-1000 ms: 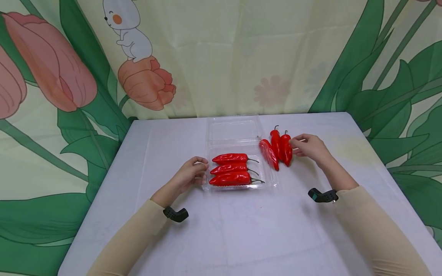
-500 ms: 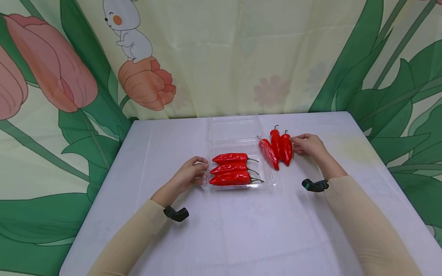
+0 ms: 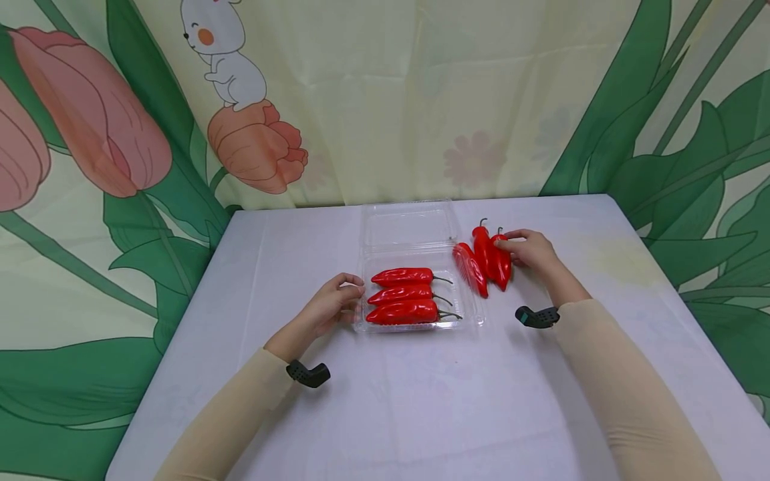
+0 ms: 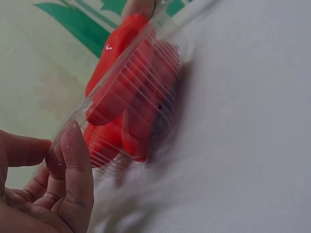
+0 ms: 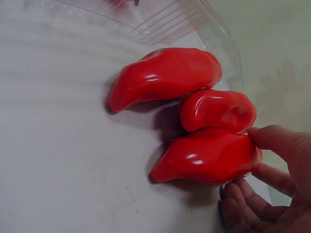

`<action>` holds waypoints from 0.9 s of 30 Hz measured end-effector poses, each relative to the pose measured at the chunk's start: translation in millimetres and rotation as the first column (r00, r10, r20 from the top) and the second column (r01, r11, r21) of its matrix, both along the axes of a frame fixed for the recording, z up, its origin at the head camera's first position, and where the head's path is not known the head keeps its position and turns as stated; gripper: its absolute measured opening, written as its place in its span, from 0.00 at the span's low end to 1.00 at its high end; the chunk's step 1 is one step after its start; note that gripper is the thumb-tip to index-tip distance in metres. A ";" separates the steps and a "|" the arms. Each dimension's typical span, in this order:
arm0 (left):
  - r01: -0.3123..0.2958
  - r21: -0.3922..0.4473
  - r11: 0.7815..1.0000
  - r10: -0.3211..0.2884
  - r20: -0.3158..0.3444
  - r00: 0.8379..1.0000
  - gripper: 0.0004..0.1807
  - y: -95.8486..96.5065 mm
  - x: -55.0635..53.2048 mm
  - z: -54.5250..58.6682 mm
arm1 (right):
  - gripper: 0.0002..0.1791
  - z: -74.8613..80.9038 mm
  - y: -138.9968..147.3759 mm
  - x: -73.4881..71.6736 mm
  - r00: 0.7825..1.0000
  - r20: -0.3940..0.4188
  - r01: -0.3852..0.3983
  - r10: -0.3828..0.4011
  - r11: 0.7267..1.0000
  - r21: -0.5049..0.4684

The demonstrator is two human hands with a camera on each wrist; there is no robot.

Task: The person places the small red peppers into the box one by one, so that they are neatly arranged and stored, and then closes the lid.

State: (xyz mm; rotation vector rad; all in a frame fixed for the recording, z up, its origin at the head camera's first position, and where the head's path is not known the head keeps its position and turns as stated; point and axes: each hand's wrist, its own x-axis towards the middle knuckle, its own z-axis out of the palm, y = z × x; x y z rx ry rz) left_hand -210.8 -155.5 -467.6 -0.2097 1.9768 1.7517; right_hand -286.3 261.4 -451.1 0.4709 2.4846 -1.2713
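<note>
A clear plastic clamshell box (image 3: 419, 327) lies on the table with its lid (image 3: 409, 226) folded back. Three red peppers (image 3: 402, 312) with dark stems lie side by side in its base. My left hand (image 3: 329, 302) pinches the box's left rim between thumb and fingers, as the left wrist view shows. To the right of the box lie three more red peppers: a left one (image 3: 470, 269), a middle one (image 3: 482, 247) and a right one (image 5: 209, 158). My right hand (image 3: 532, 252) pinches the right one near its stem end, thumb on its near side.
A white cloth covers the table (image 3: 385, 401). Behind it hangs a curtain (image 3: 385, 100) printed with tulips and a white animal. The left loose pepper lies close against the box's right edge. Each wrist wears a black device (image 3: 308, 374).
My right hand has moved left from beside the right loose pepper and has taken hold of it. The left hand stays at the box's rim.
</note>
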 end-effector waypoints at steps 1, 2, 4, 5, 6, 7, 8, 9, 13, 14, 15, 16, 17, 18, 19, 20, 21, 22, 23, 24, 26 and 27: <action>0.000 0.003 1.000 0.000 0.000 1.000 0.20 0.1 -0.3 -0.3 | 0.39 0.3 -0.4 1.0 1.000 -0.002 0.000 0.000 1.000 0.012; 0.000 0.002 1.000 0.000 0.000 1.000 0.20 0.3 -0.5 -0.4 | 0.39 0.8 -0.9 2.0 1.000 -0.004 0.002 -0.002 1.000 0.019; -0.003 0.003 1.000 0.003 0.006 1.000 0.19 0.8 -1.1 -0.9 | 0.38 2.1 -1.7 4.1 1.000 -0.014 0.008 -0.007 1.000 0.026; -0.004 0.004 1.000 0.003 0.008 1.000 0.19 1.0 -1.4 -1.1 | 0.38 3.2 -2.0 5.2 1.000 -0.020 0.008 -0.007 1.000 0.027; -0.002 0.002 1.000 0.002 0.007 1.000 0.19 1.2 -1.7 -1.5 | 0.38 3.8 -1.8 5.7 1.000 -0.028 0.007 -0.006 1.000 0.030; -0.005 0.002 1.000 0.005 0.010 1.000 0.19 1.4 -1.7 -1.3 | 0.38 4.4 -1.7 6.1 0.999 -0.038 0.006 -0.005 0.999 0.034; -0.007 0.002 1.000 0.007 0.012 1.000 0.19 1.6 -1.6 -1.2 | 0.38 5.3 -1.9 6.4 0.999 -0.050 0.003 -0.001 0.999 0.038; -0.010 0.003 1.000 0.009 0.015 1.000 0.19 1.8 -1.7 -1.3 | 0.38 5.8 -1.5 6.3 0.998 -0.062 -0.004 0.007 0.999 0.045; -0.015 -0.002 1.000 0.015 0.018 1.000 0.19 2.2 -1.9 -1.1 | 0.33 8.3 -0.7 5.4 0.994 -0.100 -0.045 0.054 0.995 0.093; -0.016 -0.003 1.000 0.016 0.018 1.000 0.19 2.2 -1.9 -1.0 | 0.31 9.2 -0.9 5.5 0.993 -0.104 -0.052 0.063 0.993 0.103; -0.017 -0.005 1.000 0.017 0.017 1.000 0.19 2.2 -1.8 -0.8 | 0.30 9.9 -1.1 5.4 0.992 -0.106 -0.059 0.072 0.991 0.118; -0.018 -0.005 1.000 0.018 0.018 1.000 0.19 2.3 -1.7 -0.4 | 0.29 10.7 -1.7 5.8 0.991 -0.105 -0.063 0.077 0.989 0.131; -0.016 -0.007 1.000 0.016 0.015 1.000 0.19 2.2 -1.4 -0.1 | 0.29 11.7 -2.5 6.5 0.991 -0.104 -0.065 0.081 0.987 0.150; -0.017 -0.007 1.000 0.017 0.015 1.000 0.19 2.1 -1.1 0.2 | 0.29 12.0 -3.0 6.7 0.992 -0.100 -0.059 0.076 0.985 0.160; -0.016 -0.008 1.000 0.016 0.014 1.000 0.19 2.0 -1.0 0.5 | 0.29 12.1 -3.8 6.8 0.993 -0.098 -0.053 0.071 0.983 0.174; -0.014 -0.007 1.000 0.014 0.013 1.000 0.19 2.0 -0.9 0.6 | 0.29 11.7 -4.5 6.8 0.993 -0.097 -0.047 0.066 0.981 0.188; -0.012 -0.006 1.000 0.012 0.013 1.000 0.19 1.9 -0.8 0.9 | 0.30 11.3 -5.1 7.0 0.993 -0.097 -0.040 0.061 0.979 0.202; -0.010 -0.005 1.000 0.010 0.012 1.000 0.19 1.7 -0.8 0.7 | 0.30 10.9 -5.6 7.2 0.994 -0.097 -0.029 0.051 0.977 0.212; -0.007 -0.003 1.000 0.007 0.010 1.000 0.19 1.7 -0.8 0.6 | 0.30 10.0 -5.8 7.2 0.994 -0.100 -0.019 0.042 0.975 0.222; -0.007 0.000 1.000 0.007 0.011 1.000 0.19 1.6 -0.7 0.4 | 0.31 9.1 -5.4 7.2 0.994 -0.104 -0.010 0.034 0.974 0.226; -0.001 0.005 1.000 0.001 0.008 1.000 0.19 1.3 -0.5 0.5 | 0.30 8.1 -4.5 7.7 0.993 -0.111 0.001 0.025 0.972 0.235; 0.000 0.007 1.000 0.000 0.006 1.000 0.19 1.0 -0.4 0.6 | 0.30 8.1 -3.6 7.9 0.993 -0.114 0.005 0.022 0.971 0.237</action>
